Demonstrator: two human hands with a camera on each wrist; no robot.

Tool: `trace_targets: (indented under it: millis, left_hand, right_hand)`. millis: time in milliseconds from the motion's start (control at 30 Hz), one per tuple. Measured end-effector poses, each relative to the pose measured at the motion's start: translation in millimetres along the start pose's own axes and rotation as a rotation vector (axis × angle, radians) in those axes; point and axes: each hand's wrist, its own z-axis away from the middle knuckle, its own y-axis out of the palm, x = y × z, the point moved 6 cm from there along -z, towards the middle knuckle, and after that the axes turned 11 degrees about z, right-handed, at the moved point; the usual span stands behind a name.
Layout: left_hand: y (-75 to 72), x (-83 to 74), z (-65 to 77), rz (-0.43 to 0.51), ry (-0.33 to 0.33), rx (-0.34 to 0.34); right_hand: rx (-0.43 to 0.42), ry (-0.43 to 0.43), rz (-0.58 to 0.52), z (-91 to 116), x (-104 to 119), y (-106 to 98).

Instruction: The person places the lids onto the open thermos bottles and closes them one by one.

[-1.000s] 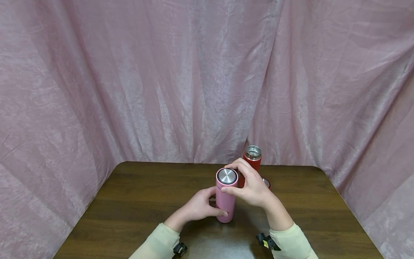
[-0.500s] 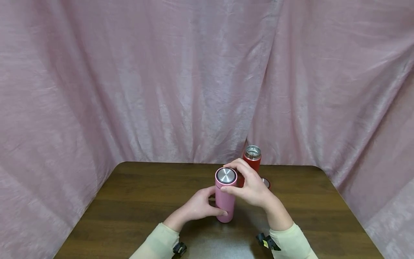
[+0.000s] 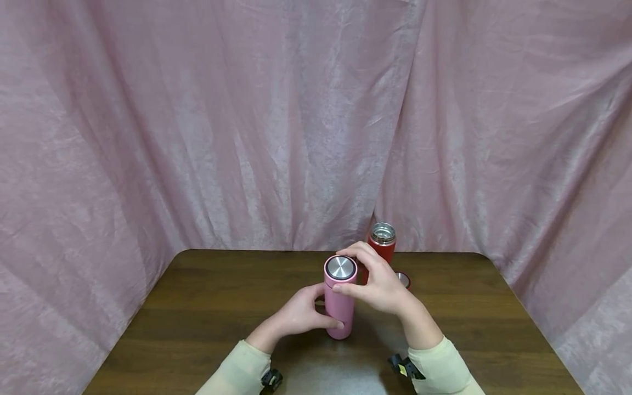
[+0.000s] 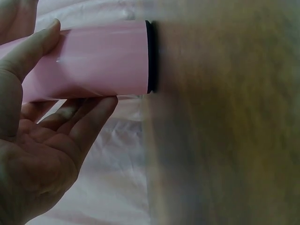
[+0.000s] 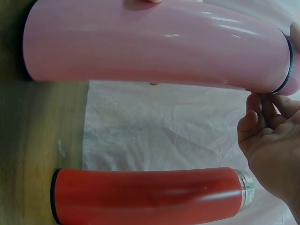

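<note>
A pink thermos [image 3: 339, 307] with a silver-topped lid [image 3: 341, 268] stands upright in the middle of the head view. Low on its body, my left hand [image 3: 301, 314] grips it between thumb and fingers; the left wrist view shows the thumb on one side of the pink wall and fingers on the other. My right hand [image 3: 377, 282] pinches the lid from the right, thumb in front and fingers behind. In the right wrist view, the fingers of the right hand [image 5: 274, 129] curl at the dark seam under the lid.
Behind the right hand stands a red thermos [image 3: 382, 249], uncapped, its steel mouth facing up. Beside it on the brown wooden table [image 3: 222, 291] lies a red-rimmed lid [image 3: 404, 280], partly hidden by the hand. A pink curtain [image 3: 296, 137] hangs behind the table.
Both hands and the pink thermos appear slightly further left in the head view, along with the red thermos and its lid. Both holds look the same.
</note>
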Motion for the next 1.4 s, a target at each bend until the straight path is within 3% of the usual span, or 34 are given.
trace_targets:
  millis: [467, 800, 1400]
  left_hand:
    - [-26.0, 1.3, -6.4, -0.049, 0.020, -0.056]
    - [-44.8, 8.9, -12.6, -0.023, 0.008, -0.098]
    - [-71.8, 15.8, -27.3, -0.032, -0.023, -0.147]
  right_hand:
    - [0.018, -0.062, 0.039, -28, -3, 7]
    - [0.050, -0.079, 0.035, -51, -9, 12]
    - [0.143, -0.042, 0.085, -85, -16, 17]
